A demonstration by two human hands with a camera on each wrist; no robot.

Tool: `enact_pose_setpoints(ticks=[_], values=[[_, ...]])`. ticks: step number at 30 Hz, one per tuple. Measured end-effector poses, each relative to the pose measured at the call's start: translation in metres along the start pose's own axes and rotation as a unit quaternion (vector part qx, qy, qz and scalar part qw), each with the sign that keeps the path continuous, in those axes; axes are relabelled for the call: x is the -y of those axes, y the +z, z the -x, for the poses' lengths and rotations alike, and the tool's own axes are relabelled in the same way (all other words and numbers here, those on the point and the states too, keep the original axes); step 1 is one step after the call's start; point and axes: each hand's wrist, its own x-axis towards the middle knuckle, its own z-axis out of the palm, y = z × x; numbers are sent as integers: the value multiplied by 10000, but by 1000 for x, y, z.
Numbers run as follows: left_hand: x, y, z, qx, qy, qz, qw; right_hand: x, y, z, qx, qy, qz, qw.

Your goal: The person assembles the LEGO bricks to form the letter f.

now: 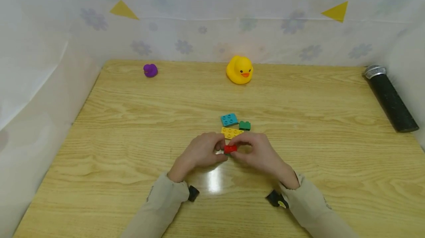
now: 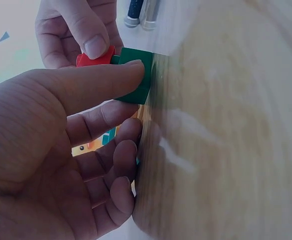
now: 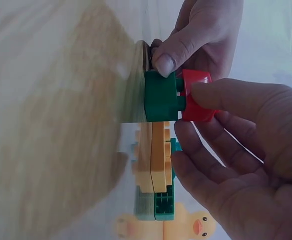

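In the head view a red toy building brick is between my two hands. My right hand pinches it between thumb and fingers. Below the red brick, a green brick sits on the table in the right wrist view. My left hand pinches this green brick, its thumb flat along one side. Studs of the green brick show in a narrow gap under the red one, so the two are not fully pressed together. A yellow brick lies just beyond the fingers.
Behind the yellow brick lie a blue brick and another green brick. A yellow rubber duck and a small purple duck stand near the table's far edge. A black microphone lies at the right.
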Motion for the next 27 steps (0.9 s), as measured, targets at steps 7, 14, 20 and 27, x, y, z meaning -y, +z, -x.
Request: enact_pose_setpoints(ticks=[7,14,20,27], values=[[0,0,0,1,-27,79,10000,-2,1,1,-168,-213,206,9994],[2,0,-1,13,146,544,9984,-3,0,2,-298,-323,356,9984],[3,-1,-2,-97,455,1253,9910,-2,-2,2,-193,-12,384,9991],[1,-1,-2,-232,516,1310,9898,-1,-4,1,-46,137,203,9997]])
